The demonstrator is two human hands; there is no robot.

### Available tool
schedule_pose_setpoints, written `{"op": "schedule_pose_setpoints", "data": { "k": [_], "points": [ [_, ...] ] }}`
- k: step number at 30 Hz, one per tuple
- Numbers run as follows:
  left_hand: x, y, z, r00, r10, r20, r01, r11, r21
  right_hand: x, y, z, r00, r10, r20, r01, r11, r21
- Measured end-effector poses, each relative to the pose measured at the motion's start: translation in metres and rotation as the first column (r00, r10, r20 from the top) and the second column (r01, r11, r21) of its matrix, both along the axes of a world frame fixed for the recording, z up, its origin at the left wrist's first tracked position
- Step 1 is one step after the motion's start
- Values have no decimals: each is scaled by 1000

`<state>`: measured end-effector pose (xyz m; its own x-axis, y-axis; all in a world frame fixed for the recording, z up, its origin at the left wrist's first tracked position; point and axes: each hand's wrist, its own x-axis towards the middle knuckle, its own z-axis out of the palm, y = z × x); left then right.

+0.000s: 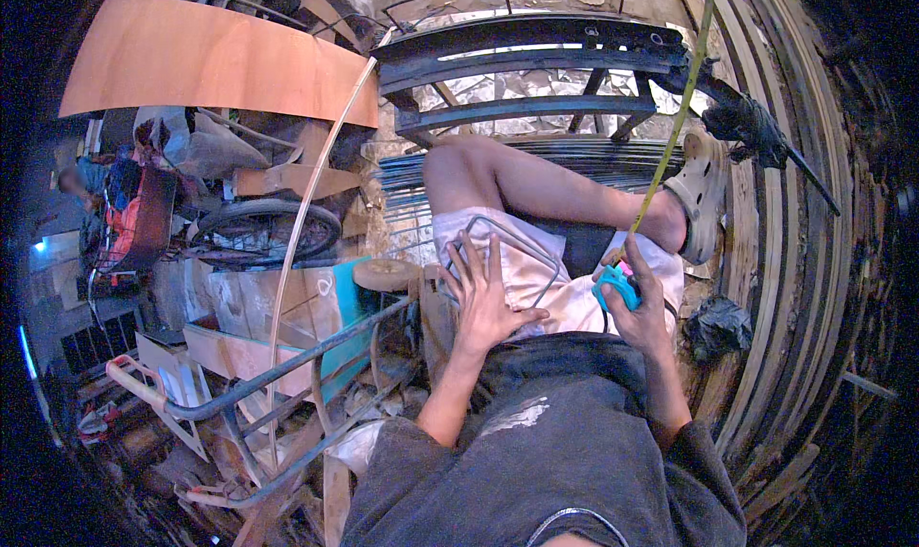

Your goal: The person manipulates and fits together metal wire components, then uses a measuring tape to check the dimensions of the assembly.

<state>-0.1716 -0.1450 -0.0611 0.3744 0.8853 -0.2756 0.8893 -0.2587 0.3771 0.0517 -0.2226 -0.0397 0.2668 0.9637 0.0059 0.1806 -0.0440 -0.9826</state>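
A turquoise tape measure (pixel 614 289) sits in my right hand (pixel 643 308), whose fingers and thumb are wrapped round its case. Its yellow blade (pixel 683 107) is pulled out, rising past my foot to the top edge of the view. My left hand (pixel 486 298) lies palm down on my thigh with the fingers spread. Beneath and beside those fingers is a thin grey bent metal rod (pixel 557 267), partly covered by the hand. My shorts (pixel 584 317) lie under both hands. Where the blade's far end reaches is out of view.
A dark metal frame (pixel 526 118) stands ahead, with a bundle of thin rods (pixel 407 176) below it. Long planks (pixel 756 336) line the right, near a black plastic bag (pixel 718 327). Left are a tubular metal frame (pixel 287 365), a wheel (pixel 278 239), a curved tan sheet (pixel 220 64) and a blurred person (pixel 84 188).
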Motion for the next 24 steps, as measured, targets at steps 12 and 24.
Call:
{"op": "schedule_pose_setpoints", "data": {
  "k": [12, 24],
  "points": [
    [-37, 32, 40, 294, 589, 753, -54, 796, -603, 2, -15, 13, 987, 105, 125, -102, 994, -37],
    [10, 91, 65, -643, 546, 538, 434, 838, -331, -16, -33, 60, 799, 545, 253, -468, 829, -307]
  ]
}}
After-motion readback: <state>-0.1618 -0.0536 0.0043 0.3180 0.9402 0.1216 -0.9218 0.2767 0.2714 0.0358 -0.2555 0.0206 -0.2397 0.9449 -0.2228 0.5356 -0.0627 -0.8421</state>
